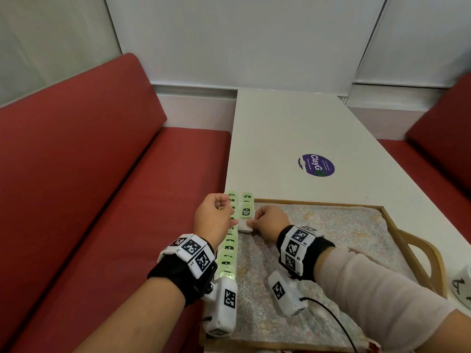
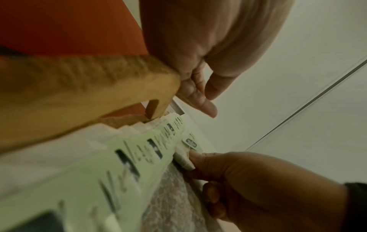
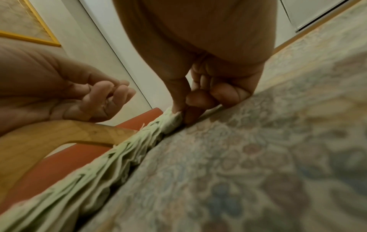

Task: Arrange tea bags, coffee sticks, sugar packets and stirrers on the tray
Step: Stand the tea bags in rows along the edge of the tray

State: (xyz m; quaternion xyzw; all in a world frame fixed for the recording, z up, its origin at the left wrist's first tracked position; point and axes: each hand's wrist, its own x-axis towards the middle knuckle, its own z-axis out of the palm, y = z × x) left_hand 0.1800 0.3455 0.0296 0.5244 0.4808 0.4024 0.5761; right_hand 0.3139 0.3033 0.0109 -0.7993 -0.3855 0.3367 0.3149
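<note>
A wooden tray [image 1: 318, 203] with a floral liner [image 1: 318, 240] lies on the white table. A long row of green tea bags [image 1: 229, 250] runs along the tray's left edge, and a short second row [image 1: 247, 200] starts beside it at the far corner. My right hand [image 1: 251, 222] pinches one tea bag [image 1: 244, 225] at the near end of that short row, down on the liner. Thumb and forefinger pinch the tea bag [image 3: 174, 119] in the right wrist view. My left hand [image 1: 221, 207] hovers over the long row, fingers loosely curled, holding nothing. No coffee sticks, sugar packets or stirrers show.
A round purple sticker [image 1: 316, 165] is on the table beyond the tray. Red benches flank the table on the left [image 1: 76, 174] and right [image 1: 446, 123]. The tray's right handle [image 1: 420, 253] arches up, and a white object [image 1: 462, 286] sits past it.
</note>
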